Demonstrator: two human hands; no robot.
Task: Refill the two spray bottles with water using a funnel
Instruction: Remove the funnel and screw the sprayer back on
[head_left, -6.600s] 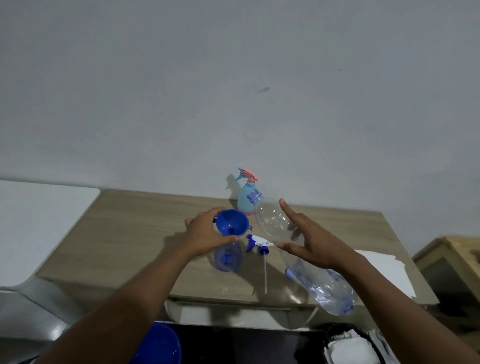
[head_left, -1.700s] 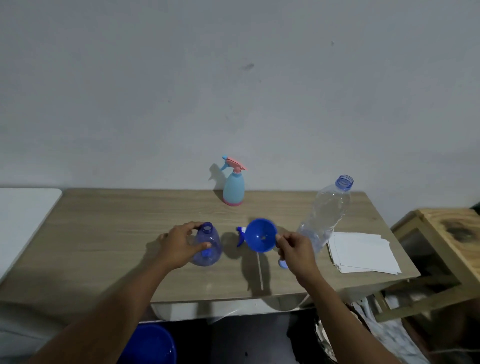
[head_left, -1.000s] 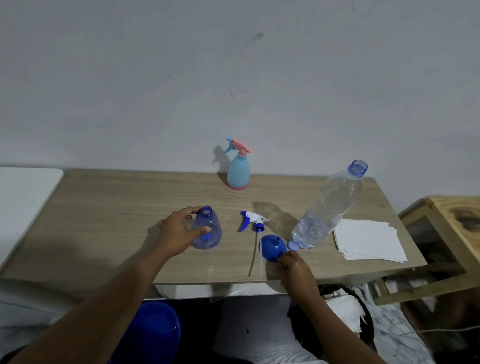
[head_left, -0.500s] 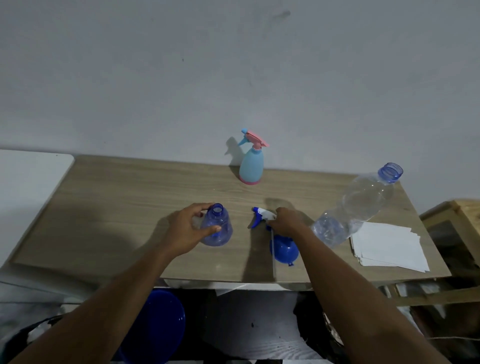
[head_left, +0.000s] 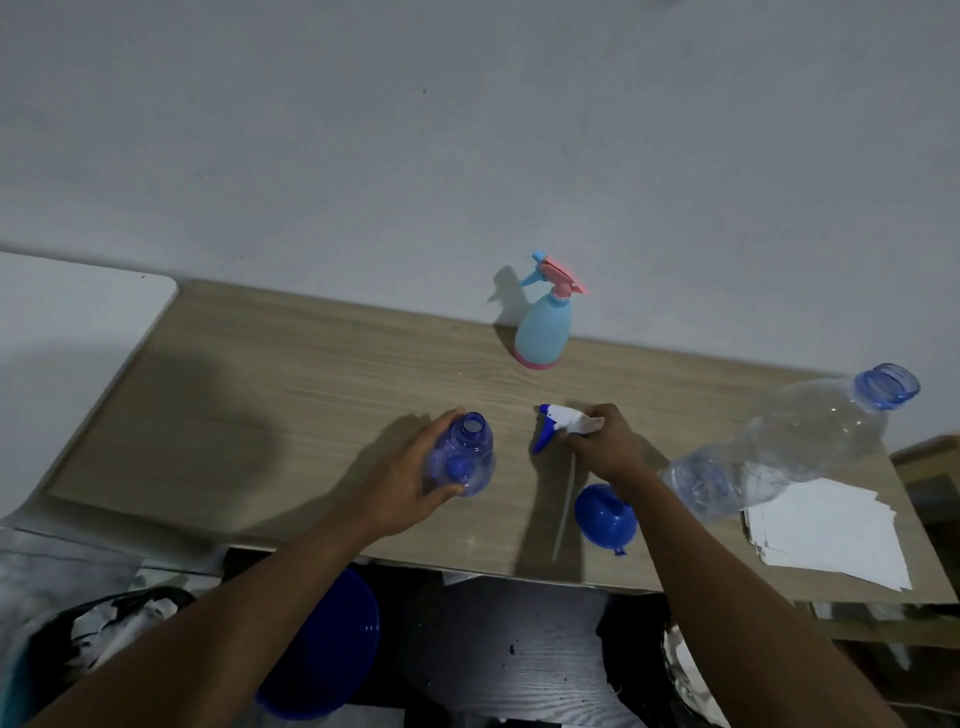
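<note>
The left hand (head_left: 410, 486) is gripping a rounded translucent blue spray bottle (head_left: 462, 457), its fingers curled round it at frame centre. The right hand (head_left: 605, 447) is pinching the white-and-blue plastic sprayer head (head_left: 558, 423) on the woodgrain table (head_left: 291, 395).

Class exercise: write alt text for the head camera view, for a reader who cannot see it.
A person's left hand grips an uncapped blue spray bottle on a wooden table while the right hand grips a detached spray head. A blue funnel, a clear water bottle and a light-blue sprayer sit nearby.
</note>
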